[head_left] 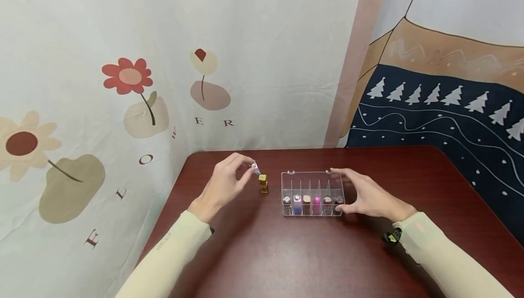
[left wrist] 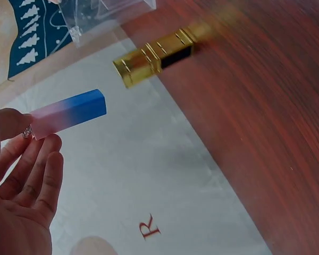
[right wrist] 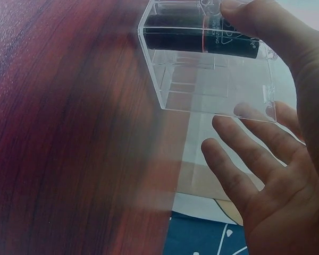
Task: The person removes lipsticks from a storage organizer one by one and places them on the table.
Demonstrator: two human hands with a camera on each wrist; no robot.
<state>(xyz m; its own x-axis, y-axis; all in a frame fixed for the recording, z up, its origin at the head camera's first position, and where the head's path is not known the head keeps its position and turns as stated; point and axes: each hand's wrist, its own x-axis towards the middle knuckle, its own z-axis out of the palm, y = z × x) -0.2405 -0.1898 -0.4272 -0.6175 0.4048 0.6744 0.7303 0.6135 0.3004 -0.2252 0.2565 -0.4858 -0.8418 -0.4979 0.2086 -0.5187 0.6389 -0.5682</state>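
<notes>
my two hands (head_left: 224, 181), one pink-and-blue tube (left wrist: 69, 112) in my left grip, one gold tube (head_left: 263, 184) near it, one clear case (head_left: 312, 178) at right, six tubes (head_left: 316, 205) inside it, one table (head_left: 282, 252), three printed flowers (head_left: 130, 76)

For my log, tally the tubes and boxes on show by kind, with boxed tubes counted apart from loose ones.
Pink-and-blue tube, in the left hand: 1
Gold tube, on the table: 1
Boxed tubes: 6
Clear box: 1
Total: 9
</notes>
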